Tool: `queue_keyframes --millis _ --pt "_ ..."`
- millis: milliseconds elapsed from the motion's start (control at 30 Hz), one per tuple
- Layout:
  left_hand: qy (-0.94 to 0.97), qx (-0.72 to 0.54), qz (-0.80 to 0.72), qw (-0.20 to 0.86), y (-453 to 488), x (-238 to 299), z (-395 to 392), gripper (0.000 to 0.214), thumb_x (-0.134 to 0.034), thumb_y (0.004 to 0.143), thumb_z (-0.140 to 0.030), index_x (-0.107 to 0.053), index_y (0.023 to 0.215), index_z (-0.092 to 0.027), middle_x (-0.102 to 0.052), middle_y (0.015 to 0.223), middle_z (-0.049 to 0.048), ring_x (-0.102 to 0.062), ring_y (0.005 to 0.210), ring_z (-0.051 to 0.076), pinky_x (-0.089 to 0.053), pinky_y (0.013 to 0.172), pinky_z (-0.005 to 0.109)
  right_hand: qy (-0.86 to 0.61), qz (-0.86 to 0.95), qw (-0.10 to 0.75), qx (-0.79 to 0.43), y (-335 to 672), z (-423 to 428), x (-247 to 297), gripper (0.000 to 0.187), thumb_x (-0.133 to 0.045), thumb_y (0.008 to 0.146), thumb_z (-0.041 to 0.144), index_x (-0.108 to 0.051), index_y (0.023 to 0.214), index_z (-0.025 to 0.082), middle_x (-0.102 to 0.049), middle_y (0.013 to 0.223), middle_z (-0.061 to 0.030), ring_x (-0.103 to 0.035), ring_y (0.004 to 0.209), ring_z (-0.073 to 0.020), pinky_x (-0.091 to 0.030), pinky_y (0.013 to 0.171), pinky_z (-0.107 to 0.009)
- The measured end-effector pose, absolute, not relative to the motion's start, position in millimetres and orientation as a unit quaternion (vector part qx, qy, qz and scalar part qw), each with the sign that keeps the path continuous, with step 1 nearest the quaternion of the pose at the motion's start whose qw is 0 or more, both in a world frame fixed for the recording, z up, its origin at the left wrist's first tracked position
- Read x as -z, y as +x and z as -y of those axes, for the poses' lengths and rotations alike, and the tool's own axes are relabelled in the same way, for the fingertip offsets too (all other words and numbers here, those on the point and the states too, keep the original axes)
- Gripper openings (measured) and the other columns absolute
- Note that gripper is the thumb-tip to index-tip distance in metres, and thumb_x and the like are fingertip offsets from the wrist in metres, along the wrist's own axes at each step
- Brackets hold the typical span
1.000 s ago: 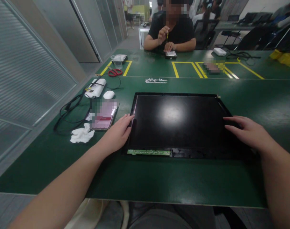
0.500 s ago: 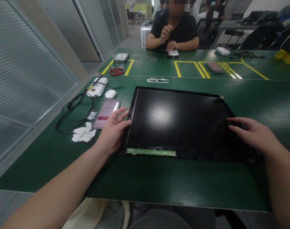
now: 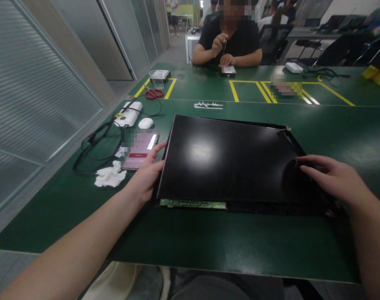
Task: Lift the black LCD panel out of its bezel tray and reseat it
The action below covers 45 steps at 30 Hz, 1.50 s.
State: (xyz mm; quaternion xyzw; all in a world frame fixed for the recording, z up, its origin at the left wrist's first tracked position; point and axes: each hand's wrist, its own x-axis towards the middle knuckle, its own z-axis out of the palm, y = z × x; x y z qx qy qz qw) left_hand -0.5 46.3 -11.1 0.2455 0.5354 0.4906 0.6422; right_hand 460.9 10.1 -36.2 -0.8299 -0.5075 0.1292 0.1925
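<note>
Lifted since the earlier frames, the panel (image 3: 227, 158) now has its left edge clear of the black frame (image 3: 291, 137), while its right side stays low. It lies tilted in the middle of the table (image 3: 208, 246), just in front of the person.

The left hand (image 3: 146, 177) is closed on the panel's left edge, fingers curled under it. The right hand (image 3: 336, 179) lies spread, palm down, on the right end, gripping nothing.

The risks look plain enough. Raised from one side only, the thin panel could flex or crack, the more so with the right hand pressing on the far end. The green circuit strip (image 3: 192, 203) on the near edge hangs exposed and could catch on the frame or tear loose. A slip of the left hand would drop the edge back onto the frame. The phone (image 3: 139, 150) lies just beside that hand and could be knocked.

The table is dark green and matte, with yellow tape lines (image 3: 240, 89) marking boxes on the far half. To the left lie a crumpled tissue (image 3: 110, 176), a black cable (image 3: 89, 146), a white mouse (image 3: 145, 123) and red scissors (image 3: 152, 94). Another person (image 3: 229, 41) in black sits opposite, hands busy over a small device. Ribbed glass partitions run along the left, with chairs and desks behind.
</note>
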Motion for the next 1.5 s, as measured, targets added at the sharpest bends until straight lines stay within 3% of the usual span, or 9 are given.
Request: queue_keyframes --millis 67,167,333,600,767,1000,1200,1367,1500 --pt "0.254 -0.485 -0.531 0.646 -1.2 11.4 -46.2 0.086 -0.087 0.071 -0.001 -0.057 0.148 -0.026 -0.074 0.066 -0.0069 -0.066 0.042 0.016 -0.057 0.040 0.025 -0.832 0.504 0.192 -0.130 459.8 -9.7 35.8 0.060 -0.061 0.062 0.062 -0.081 0.109 0.031 -0.079 0.096 -0.0065 -0.072 0.085 -0.0334 -0.056 0.085 -0.053" --pt "0.267 -0.485 -0.531 0.641 -2.2 13.2 -46.6 0.071 -0.089 0.068 -0.005 -0.069 0.134 -0.022 -0.077 0.070 -0.0039 -0.070 0.048 0.017 -0.057 0.043 0.024 -0.828 0.509 0.202 -0.123 459.2 -8.7 35.9 0.058 -0.061 0.062 0.061 -0.081 0.107 0.031 -0.079 0.091 -0.0056 -0.072 0.083 -0.0337 -0.056 0.086 -0.055" --pt "0.340 -0.496 -0.499 0.624 -6.6 17.7 -47.3 0.056 -0.092 0.063 -0.012 -0.080 0.117 -0.021 -0.085 0.096 0.0037 -0.080 0.077 0.022 -0.057 0.052 0.022 -0.824 0.514 0.201 -0.125 460.2 -8.1 36.5 0.056 -0.062 0.063 0.062 -0.081 0.107 0.032 -0.078 0.086 -0.0048 -0.072 0.080 -0.0335 -0.057 0.083 -0.054" --pt "0.373 -0.469 -0.487 0.635 -8.0 10.6 -46.6 0.043 -0.079 0.074 -0.016 -0.085 0.116 -0.023 -0.086 0.101 0.0056 -0.080 0.088 0.026 -0.060 0.059 0.027 -0.822 0.520 0.197 -0.120 457.4 -8.1 34.6 0.057 -0.062 0.064 0.062 -0.079 0.109 0.032 -0.078 0.097 -0.0058 -0.072 0.086 -0.0335 -0.055 0.087 -0.054" --pt "0.375 -0.484 -0.455 0.647 -6.1 4.7 -46.9 0.040 -0.074 0.078 -0.029 -0.085 0.116 -0.019 -0.086 0.104 0.0083 -0.080 0.099 0.032 -0.067 0.077 0.039 -0.829 0.509 0.193 -0.127 454.5 -8.1 33.3 0.064 -0.061 0.062 0.063 -0.080 0.114 0.030 -0.079 0.103 -0.0068 -0.072 0.091 -0.0338 -0.054 0.094 -0.054" --pt "0.448 -0.484 -0.436 0.613 -8.5 5.1 -37.7 0.056 -0.089 0.070 -0.026 -0.083 0.125 -0.023 -0.085 0.121 0.0088 -0.074 0.123 0.040 -0.064 0.098 0.047 -0.811 0.531 0.208 -0.130 457.4 -8.3 36.9 0.060 -0.062 0.065 0.061 -0.080 0.112 0.030 -0.080 0.109 -0.0062 -0.072 0.094 -0.0332 -0.054 0.096 -0.055" --pt "0.450 -0.509 -0.386 0.624 -5.3 -2.0 -31.3 0.045 -0.093 0.071 -0.025 -0.087 0.115 -0.024 -0.085 0.122 0.0078 -0.071 0.129 0.040 -0.061 0.105 0.046 -0.817 0.520 0.212 -0.129 460.8 -8.4 40.0 0.064 -0.063 0.069 0.058 -0.078 0.123 0.027 -0.079 0.116 -0.0106 -0.073 0.097 -0.0339 -0.056 0.098 -0.056" --pt "0.469 -0.530 -0.354 0.611 -5.2 -1.3 -27.5 0.044 -0.093 0.075 -0.024 -0.087 0.118 -0.028 -0.082 0.131 0.0035 -0.064 0.139 0.038 -0.053 0.116 0.047 -0.815 0.481 0.283 -0.155 456.5 -11.2 40.5 0.081 -0.061 0.083 0.054 -0.055 0.157 0.022 -0.073 0.138 -0.0147 -0.070 0.121 -0.0337 -0.049 0.114 -0.053" --pt "0.488 -0.536 -0.352 0.592 -7.6 -0.1 -24.4 0.053 -0.093 0.076 -0.024 -0.083 0.128 -0.033 -0.080 0.137 0.0014 -0.058 0.146 0.037 -0.050 0.119 0.047 -0.851 0.386 0.319 -0.156 444.8 -12.6 32.5 0.064 -0.057 0.088 0.050 -0.068 0.141 0.017 -0.070 0.144 -0.0173 -0.062 0.138 -0.0358 -0.042 0.122 -0.050"
